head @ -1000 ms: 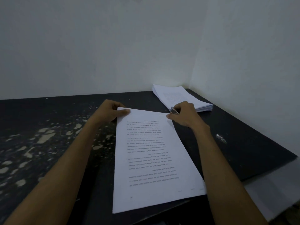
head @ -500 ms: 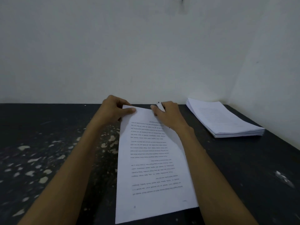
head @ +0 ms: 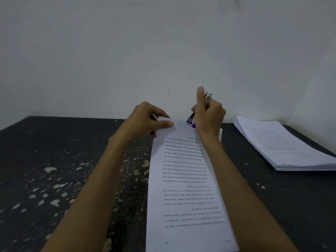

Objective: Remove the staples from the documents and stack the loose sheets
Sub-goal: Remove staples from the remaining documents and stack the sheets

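My left fingers (head: 164, 124) pinch the far left corner of the document (head: 185, 179), thumb flat on top and the other fingers curled underneath, so that corner sits slightly raised off the table (head: 54, 151). On the right hand (head: 209, 117) the fingers are curled round a slim tool that I take for the staple remover (head: 190, 118), with the thumb pointing straight up beside its metal top end.

The tool's lower, dark end hangs just above the document's far edge, a little right of my left pinch. The next move depends on that gap. The staple must lie somewhere along that far edge, but I cannot make it out. The document's long axis runs from near to far, printed side up, text upside down to me.

The left hand (head: 145, 122) is the closer of the two to the pinched corner. The right wrist is cocked upward, its forearm lying across the page's right side. Both forearms reach straight forward from the near edge.

The stack of loose sheets (head: 283, 146) lies far right, well apart from the document and closer to my right hand.
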